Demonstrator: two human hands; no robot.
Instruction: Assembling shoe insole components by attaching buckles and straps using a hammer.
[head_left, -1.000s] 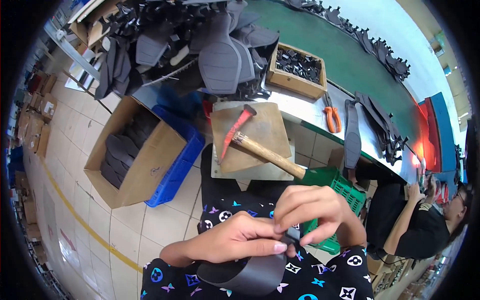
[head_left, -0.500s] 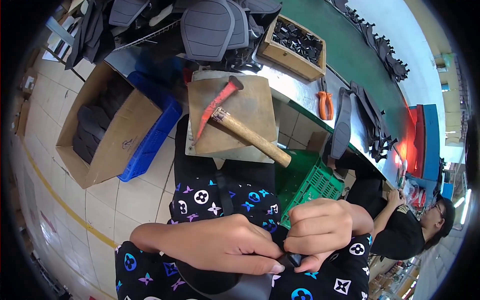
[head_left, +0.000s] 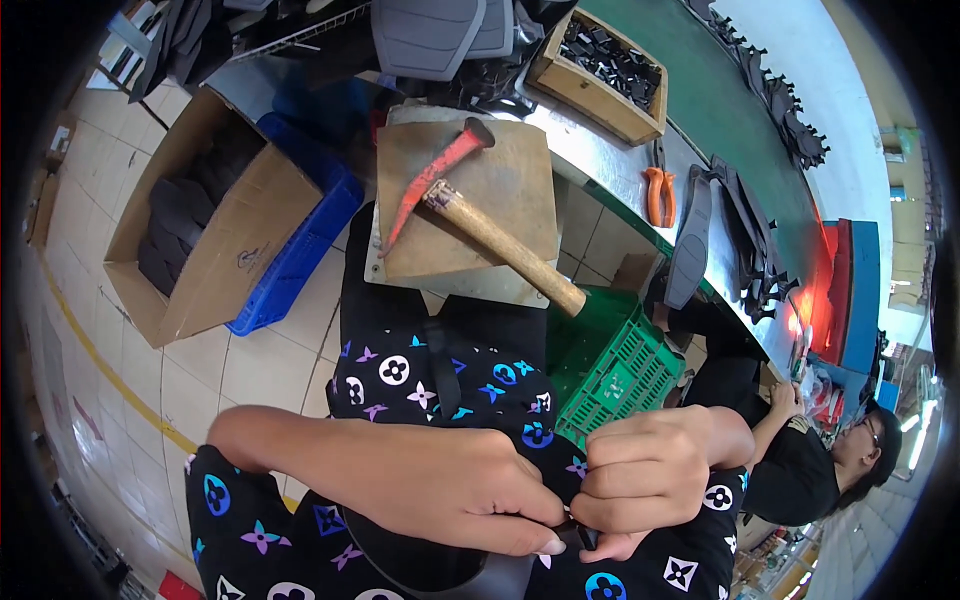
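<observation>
My left hand (head_left: 455, 485) and my right hand (head_left: 645, 480) meet low over my lap, both closed, fingers bent. Between their fingertips is a small black piece (head_left: 587, 539), mostly hidden, so its exact kind cannot be made out. Thumb and fingers of my left hand pinch the narrow end of a smooth dark grey part (head_left: 508, 575), which reaches down out of the picture. My right thumb and curled fingers press on the black piece. Ahead of my hands, a hammer (head_left: 510, 248) with a red head and wooden handle lies on a brown board (head_left: 520, 160).
A cardboard box (head_left: 235, 245) of dark parts rests in a blue crate (head_left: 335, 215) at left. A green crate (head_left: 620, 375) is at right. On the bench are a wooden box (head_left: 600, 105) of small black pieces, orange-handled pliers (head_left: 660, 195) and dark soles (head_left: 690, 245). A person (head_left: 800, 460) sits at right.
The view has shifted slightly, so the bench and board sit higher in the picture. Both hands keep their grip at the same spot, with the right fingers turned a little.
</observation>
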